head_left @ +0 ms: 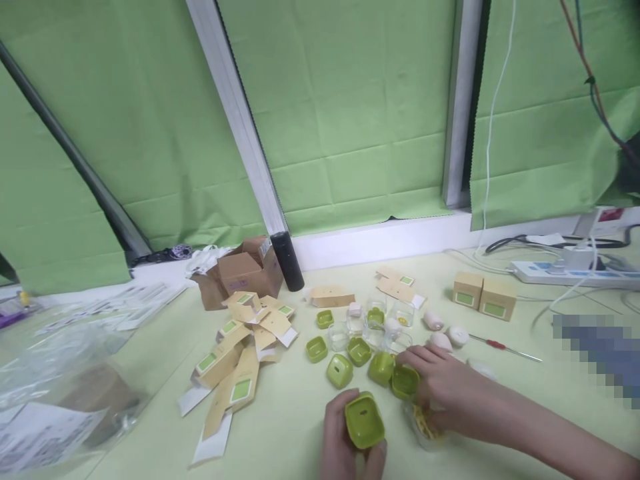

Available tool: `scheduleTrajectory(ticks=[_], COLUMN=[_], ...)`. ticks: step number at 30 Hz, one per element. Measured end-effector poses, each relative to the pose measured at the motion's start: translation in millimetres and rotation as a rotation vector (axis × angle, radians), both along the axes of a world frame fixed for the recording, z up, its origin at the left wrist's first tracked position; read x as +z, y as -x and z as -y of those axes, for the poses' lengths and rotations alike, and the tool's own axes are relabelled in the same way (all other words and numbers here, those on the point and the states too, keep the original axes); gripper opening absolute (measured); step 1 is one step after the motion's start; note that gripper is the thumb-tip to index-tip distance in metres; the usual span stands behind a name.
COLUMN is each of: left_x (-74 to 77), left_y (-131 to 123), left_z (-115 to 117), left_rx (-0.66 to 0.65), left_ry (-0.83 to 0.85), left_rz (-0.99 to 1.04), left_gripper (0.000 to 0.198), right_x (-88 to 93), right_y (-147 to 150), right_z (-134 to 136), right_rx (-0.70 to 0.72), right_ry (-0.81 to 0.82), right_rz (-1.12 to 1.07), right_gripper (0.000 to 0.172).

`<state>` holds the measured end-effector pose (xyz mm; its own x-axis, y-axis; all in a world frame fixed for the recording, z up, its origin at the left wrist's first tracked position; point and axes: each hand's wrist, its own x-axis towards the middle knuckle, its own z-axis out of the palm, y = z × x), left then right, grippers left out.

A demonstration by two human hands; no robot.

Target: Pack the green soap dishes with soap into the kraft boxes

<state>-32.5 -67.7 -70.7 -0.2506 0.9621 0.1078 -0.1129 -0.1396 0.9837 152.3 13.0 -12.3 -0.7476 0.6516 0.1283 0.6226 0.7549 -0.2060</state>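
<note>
My left hand (pixel 345 440) grips a small green square cup (pixel 365 420) with a dark slot in its floor, its open side turned up. My right hand (pixel 440 390) curls round another green cup (pixel 405 381), fingers at its far edge; the thumb side is partly hidden. Just below that hand stands a clear container (pixel 425 427) with yellow strands inside. Touching the right fingertips or close by is a tilted green piece (pixel 381 368). More green pieces lie beyond, among them a domed one with a slot (pixel 340 371) and an open one (pixel 317 349).
Clear cups (pixel 339 337) and pale rounded pieces (pixel 457 335) lie behind the hands. Flattened kraft boxes (pixel 243 383) pile up at left, near a brown carton (pixel 250 270) and a black cylinder (pixel 287 261). At right are two small boxes (pixel 497 300), a red-handled screwdriver (pixel 500 345) and a power strip (pixel 540 272).
</note>
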Motion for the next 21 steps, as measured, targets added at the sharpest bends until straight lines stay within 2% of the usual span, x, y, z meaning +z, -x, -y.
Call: scheduleTrajectory(ticks=[2, 5, 8, 10, 12, 14, 17, 19, 21], left_x=[-0.2, 0.8, 1.3, -0.1, -2.8, -5.9, -8.8, -9.4, -9.8], left_y=[-8.6, -13.2, -17.1, -21.8, -26.6, -29.8, -30.6, -29.5, -28.4], left_z=[-5.6, -11.1, -10.6, -9.0, -7.8, -7.0, -5.6, -4.5, -3.5], left_rx=[-0.007, -0.039, -0.057, -0.086, -0.157, -0.235, -0.27, -0.259, -0.258], left_ry=[0.052, 0.195, 0.159, 0.109, 0.093, 0.099, 0.116, 0.129, 0.137], left_rz=[0.164, 0.37, 0.454, 0.438, 0.412, 0.406, 0.417, 0.424, 0.418], left_gripper=[0.063, 0.077, 0.09, 0.089, 0.072, 0.056, 0.052, 0.053, 0.056], right_x=[-0.1, 9.8, 22.0, 25.3, 22.4, 15.0, 3.4, -0.2, 0.1], right_y=[-1.8, -12.4, -21.1, -19.8, -12.8, -3.5, 6.1, 7.6, 6.9], right_z=[0.2, 1.8, 6.9, 13.0, 20.2, 26.6, 31.8, 32.8, 33.2], right_rx=[-0.017, -0.032, -0.045, -0.015, 0.08, 0.194, 0.269, 0.258, 0.253], right_ry=[0.008, 0.042, 0.12, 0.128, 0.009, -0.235, -0.549, -0.596, -0.581], right_rz=[-0.019, -0.122, -0.331, -0.486, -0.575, -0.551, -0.433, -0.383, -0.353], right_gripper=[0.014, 0.014, 0.01, 0.01, 0.011, 0.015, 0.037, 0.047, 0.049])
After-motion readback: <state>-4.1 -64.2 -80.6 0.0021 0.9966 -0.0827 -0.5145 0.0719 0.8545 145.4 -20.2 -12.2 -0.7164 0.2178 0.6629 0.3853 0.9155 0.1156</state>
